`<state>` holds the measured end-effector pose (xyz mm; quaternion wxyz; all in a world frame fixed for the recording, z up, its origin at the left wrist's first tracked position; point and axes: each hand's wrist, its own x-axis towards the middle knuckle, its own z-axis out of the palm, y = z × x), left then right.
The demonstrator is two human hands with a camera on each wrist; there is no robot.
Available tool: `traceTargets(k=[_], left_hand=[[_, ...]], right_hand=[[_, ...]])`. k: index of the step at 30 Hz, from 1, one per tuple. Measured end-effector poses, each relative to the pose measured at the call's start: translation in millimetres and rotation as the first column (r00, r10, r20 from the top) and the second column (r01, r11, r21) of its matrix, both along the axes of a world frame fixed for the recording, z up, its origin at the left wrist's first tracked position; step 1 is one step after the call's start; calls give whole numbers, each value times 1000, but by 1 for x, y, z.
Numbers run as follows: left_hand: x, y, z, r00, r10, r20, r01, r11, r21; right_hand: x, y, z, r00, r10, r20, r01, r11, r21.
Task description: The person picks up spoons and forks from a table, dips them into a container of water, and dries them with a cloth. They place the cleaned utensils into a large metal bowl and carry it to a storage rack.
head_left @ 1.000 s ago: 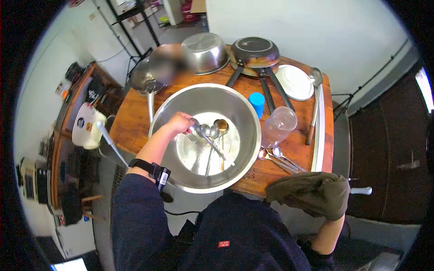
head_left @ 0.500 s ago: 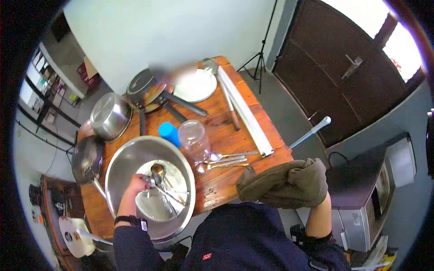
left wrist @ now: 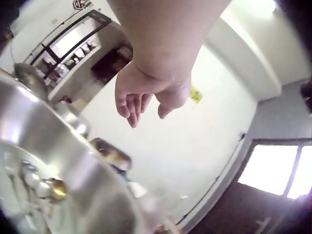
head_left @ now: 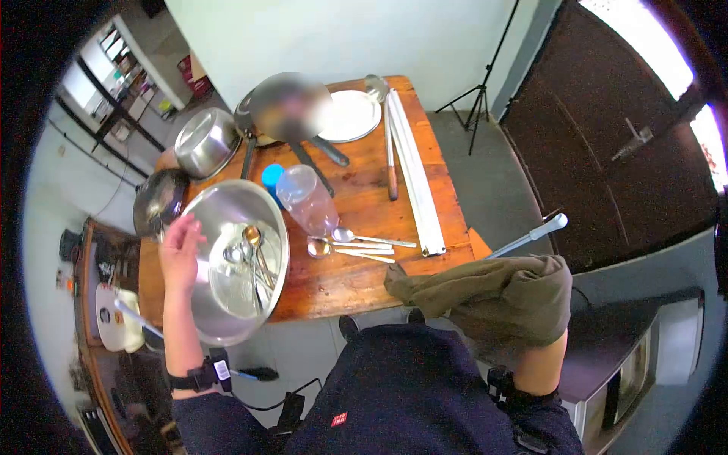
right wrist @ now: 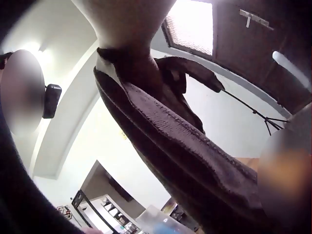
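Note:
My left hand (head_left: 182,250) is raised over the left rim of a big steel basin (head_left: 274,227), its fingers loose and holding nothing. Spoons and other cutlery (head_left: 252,236) lie in a heap on the basin's bottom. A dark olive cloth (head_left: 485,292) covers my right hand (right wrist: 141,70) and hangs in folds toward the table's front edge. The cloth hides the fingers, so I cannot tell how they hold it. Several spoons (head_left: 341,246) lie side by side on the wooden table, between the basin and the cloth.
A clear plastic jar (head_left: 309,201) and a blue cup (head_left: 273,180) stand right of the basin. Behind are a steel pot (head_left: 206,144), pans with handles (head_left: 246,159) and a white plate (head_left: 356,117). A ladle (head_left: 390,152) lies along a white strip (head_left: 417,182) at right.
My left hand has let go of a spoon in the basin and risen to its left rim. The head view has swung right. My right hand stays under the cloth.

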<state>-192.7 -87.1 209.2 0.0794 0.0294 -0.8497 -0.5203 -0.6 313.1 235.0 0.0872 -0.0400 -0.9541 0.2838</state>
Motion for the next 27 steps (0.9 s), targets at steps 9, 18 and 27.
traceTargets(k=[9,18,27], left_hand=[[65,159,-156,966,-199,165,178,975,132],[29,157,-238,765,595,247,-498,790,-359],[9,141,-241,770,541,337,-446,835,-322]], right_hand=[[9,50,12,995,91,51,-82,984,-157],[6,77,-15,930,369,0,-366,922,128],[25,130,-87,964,-153,216,205,948,-243]])
